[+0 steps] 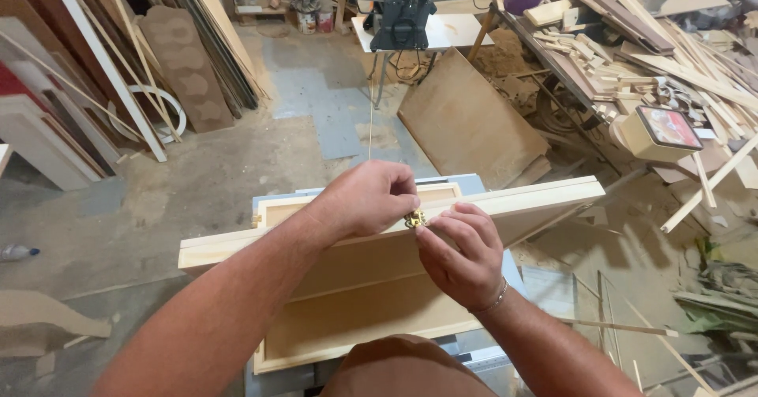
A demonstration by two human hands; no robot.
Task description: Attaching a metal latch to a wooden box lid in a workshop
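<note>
A small brass fitting (414, 219) is seen near the centre of the view, pressed against the top edge of a pale wooden frame panel (545, 198) that stands on its long edge across a blue-grey worktop (474, 182). The fitting is pinched between both hands: the left hand (367, 201), arriving from seven o'clock, is curled over the panel's edge with its fingers (401, 190) closed on the fitting from the left, while the right hand (462, 251), arriving from five o'clock, has its thumb and forefinger drawn narrow on the fitting from the right. A thin bracelet (493, 302) is worn at the right wrist. A second brass piece (257, 221) can be made out at the panel's left end, toward nine o'clock. Beneath the upright panel a shallow wooden frame (347, 326) lies flat on the worktop. At twelve o'clock a black machine on a stand (403, 19) is seen on the dusty concrete floor (197, 191), with a brown board (466, 120) leaning just right of it. A heap of timber offcuts (632, 49) fills the area toward two o'clock, and planks and boards (118, 65) are stacked against the wall at ten o'clock.
</note>
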